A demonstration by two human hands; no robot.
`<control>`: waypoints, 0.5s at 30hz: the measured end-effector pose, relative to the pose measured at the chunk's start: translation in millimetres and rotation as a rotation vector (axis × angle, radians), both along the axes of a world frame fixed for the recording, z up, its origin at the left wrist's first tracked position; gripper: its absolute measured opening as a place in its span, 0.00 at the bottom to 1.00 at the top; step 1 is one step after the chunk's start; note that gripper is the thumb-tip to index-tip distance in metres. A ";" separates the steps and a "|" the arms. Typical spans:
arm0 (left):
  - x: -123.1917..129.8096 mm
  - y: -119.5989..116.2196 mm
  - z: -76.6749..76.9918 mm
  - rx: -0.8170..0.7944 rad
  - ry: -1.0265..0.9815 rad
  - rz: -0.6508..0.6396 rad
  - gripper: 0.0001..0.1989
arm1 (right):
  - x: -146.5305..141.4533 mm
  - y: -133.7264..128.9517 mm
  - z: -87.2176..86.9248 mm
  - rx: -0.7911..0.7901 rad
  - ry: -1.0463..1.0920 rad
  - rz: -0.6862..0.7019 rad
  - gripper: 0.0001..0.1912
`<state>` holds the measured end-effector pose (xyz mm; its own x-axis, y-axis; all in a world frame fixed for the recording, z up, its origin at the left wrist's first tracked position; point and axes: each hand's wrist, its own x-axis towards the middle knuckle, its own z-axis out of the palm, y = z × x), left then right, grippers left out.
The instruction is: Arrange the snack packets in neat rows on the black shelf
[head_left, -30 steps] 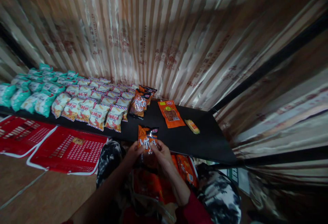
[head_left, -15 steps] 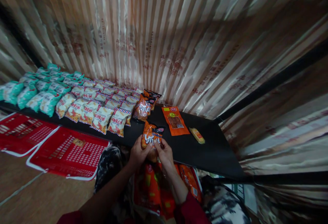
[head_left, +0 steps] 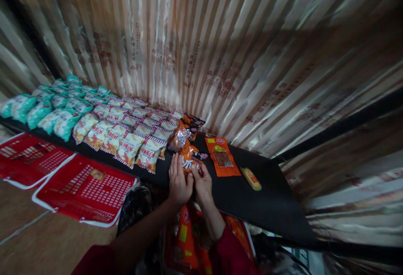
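An orange-and-black snack bag [head_left: 190, 155] rests on the black shelf [head_left: 239, 201], at the front of a short row of similar orange bags [head_left: 181, 134]. My left hand [head_left: 180, 184] lies along the bag's left side with its fingers stretched out straight. On the bag's lower right edge, my right hand [head_left: 203, 184] has its thumb and bent fingers gripping it. Both hands partly cover the lower end of the bag.
White snack bags [head_left: 129, 140] and teal bags [head_left: 64, 121] stand in rows on the left. Right of my hands lie a flat orange packet [head_left: 231, 163] and a small yellow packet [head_left: 251, 178]. Red baskets [head_left: 85, 174] sit below left; a container of orange packets [head_left: 179, 241] stands beneath my arms.
The bag held between my hands has moved forward onto the shelf, against the orange row. My left hand's fingers have straightened along its side. The view has shifted slightly.
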<state>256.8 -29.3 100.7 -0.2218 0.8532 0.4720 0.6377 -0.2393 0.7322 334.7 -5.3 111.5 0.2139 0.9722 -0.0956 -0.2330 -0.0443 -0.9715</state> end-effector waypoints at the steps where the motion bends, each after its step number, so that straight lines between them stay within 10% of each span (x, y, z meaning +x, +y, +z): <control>1: 0.5 -1.5 -1.4 0.019 0.021 -0.009 0.30 | -2.0 2.5 -0.4 0.009 -0.006 0.005 0.18; 15: 7.8 3.8 -30.6 -0.067 -0.045 0.042 0.28 | -23.8 35.3 -6.0 0.039 -0.046 0.007 0.18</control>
<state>264.7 -25.5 70.1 -0.2779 0.8719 0.4033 0.6122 -0.1628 0.7738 310.9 30.0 105.5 0.2103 0.9765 -0.0478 -0.1880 -0.0076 -0.9821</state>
